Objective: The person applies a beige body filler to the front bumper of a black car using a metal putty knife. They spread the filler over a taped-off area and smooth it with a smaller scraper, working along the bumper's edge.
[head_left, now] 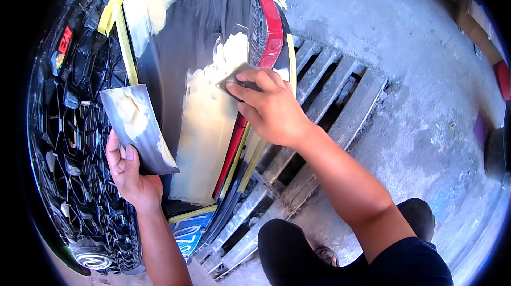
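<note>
My left hand (129,171) grips a flat grey metal plate (150,150) by its lower edge, thumb on top. A dab of cream-coloured filler paste (130,113) lies on that plate. In my right hand (271,102) is a small dark filler spreader (230,81), pinched between fingers and thumb. Its edge rests against a dark car bumper (199,11) where a broad patch of cream filler (205,137) is spread. Another patch of filler (151,9) covers the bumper farther up. My fingers partly hide the spreader.
A black grille (80,126) with a round emblem (93,260) lies at left. Yellow masking tape (126,46) borders the panel; a red trim strip (270,25) runs along its right. A blue licence plate (191,231) sits below. Slatted metal grating (340,110) crosses the concrete floor (415,99).
</note>
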`<state>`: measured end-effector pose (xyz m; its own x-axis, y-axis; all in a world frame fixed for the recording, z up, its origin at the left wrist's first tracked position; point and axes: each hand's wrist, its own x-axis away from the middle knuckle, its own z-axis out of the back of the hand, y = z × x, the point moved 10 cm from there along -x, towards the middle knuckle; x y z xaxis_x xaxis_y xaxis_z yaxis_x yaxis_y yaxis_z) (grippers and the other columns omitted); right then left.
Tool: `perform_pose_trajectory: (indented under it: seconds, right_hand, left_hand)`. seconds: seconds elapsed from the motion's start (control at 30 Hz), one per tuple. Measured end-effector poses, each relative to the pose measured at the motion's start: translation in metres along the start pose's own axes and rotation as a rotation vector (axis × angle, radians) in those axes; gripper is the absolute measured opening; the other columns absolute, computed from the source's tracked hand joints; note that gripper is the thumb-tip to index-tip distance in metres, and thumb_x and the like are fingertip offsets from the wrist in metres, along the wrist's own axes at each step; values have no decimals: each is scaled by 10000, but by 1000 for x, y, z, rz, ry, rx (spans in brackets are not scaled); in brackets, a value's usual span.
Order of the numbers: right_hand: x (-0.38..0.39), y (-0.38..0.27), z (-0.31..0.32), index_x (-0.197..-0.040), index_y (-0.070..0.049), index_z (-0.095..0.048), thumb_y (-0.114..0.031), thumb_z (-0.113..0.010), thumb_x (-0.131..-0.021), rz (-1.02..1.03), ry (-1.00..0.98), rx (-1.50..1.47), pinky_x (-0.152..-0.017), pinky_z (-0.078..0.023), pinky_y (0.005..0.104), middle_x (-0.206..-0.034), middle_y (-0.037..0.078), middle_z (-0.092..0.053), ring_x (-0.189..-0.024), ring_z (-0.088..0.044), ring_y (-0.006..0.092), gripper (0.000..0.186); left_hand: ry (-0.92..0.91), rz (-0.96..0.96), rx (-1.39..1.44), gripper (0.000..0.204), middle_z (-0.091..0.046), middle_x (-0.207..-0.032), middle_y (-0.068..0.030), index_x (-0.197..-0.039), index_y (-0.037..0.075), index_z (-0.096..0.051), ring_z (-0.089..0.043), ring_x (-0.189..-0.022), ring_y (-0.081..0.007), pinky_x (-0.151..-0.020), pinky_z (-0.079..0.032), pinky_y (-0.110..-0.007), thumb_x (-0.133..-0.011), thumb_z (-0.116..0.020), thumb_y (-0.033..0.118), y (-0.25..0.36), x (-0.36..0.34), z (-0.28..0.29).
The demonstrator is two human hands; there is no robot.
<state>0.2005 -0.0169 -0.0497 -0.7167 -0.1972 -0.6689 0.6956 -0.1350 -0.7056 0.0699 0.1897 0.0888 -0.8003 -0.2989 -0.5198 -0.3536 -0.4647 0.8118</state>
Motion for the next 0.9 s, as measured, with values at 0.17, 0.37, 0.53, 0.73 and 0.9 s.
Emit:
perform_pose_trajectory:
  seconds: [0.17, 0.37, 0.53, 0.73, 0.9]
  right_hand:
    - [-39, 24, 29, -1216, -103, -647, -112, -657, -830, -46, 114, -33, -975, -444, 403, -1221, 138, -571, -1133, -546, 339, 386]
    - [-11, 9, -2, -1218, -77, -638, -67, -659, -819, -51, 9, -69, -973, -445, 388, -1223, 130, -569, -1115, -552, 341, 400]
    - [-4, 18, 12, -1195, -56, -648, -72, -645, -836, -129, -50, -129, -994, -446, 392, -1232, 169, -568, -1151, -553, 343, 359]
    - [-6, 7, -3, -1212, -119, -645, -166, -640, -852, -218, 2, -4, -955, -454, 420, -1222, 114, -559, -1100, -552, 343, 363]
    - [60, -34, -28, -1213, -164, -629, -136, -675, -800, -267, -75, 74, -883, -433, 485, -1238, 75, -484, -1180, -454, 338, 417]
  left_hand:
    - [-19, -2, -8, 445, -535, -1318, -131, -1372, -24, -407, -513, -1209, -196, -1069, -356, -337, -953, -502, 92, 2, -1, -3]
    - [-4, 6, 10, 448, -533, -1322, -130, -1371, -24, -408, -509, -1217, -200, -1074, -351, -339, -950, -507, 90, 0, 0, 0]
    - [-16, 5, 14, 453, -531, -1325, -138, -1370, -32, -403, -508, -1222, -206, -1075, -355, -344, -948, -512, 93, -1, -2, 0]
    - [3, 15, -3, 448, -530, -1325, -140, -1367, -33, -401, -513, -1218, -207, -1073, -362, -346, -950, -506, 89, -3, 0, 0]
    - [-7, -3, -6, 443, -538, -1317, -143, -1367, -33, -401, -522, -1208, -206, -1066, -372, -347, -955, -507, 93, 0, -2, -5]
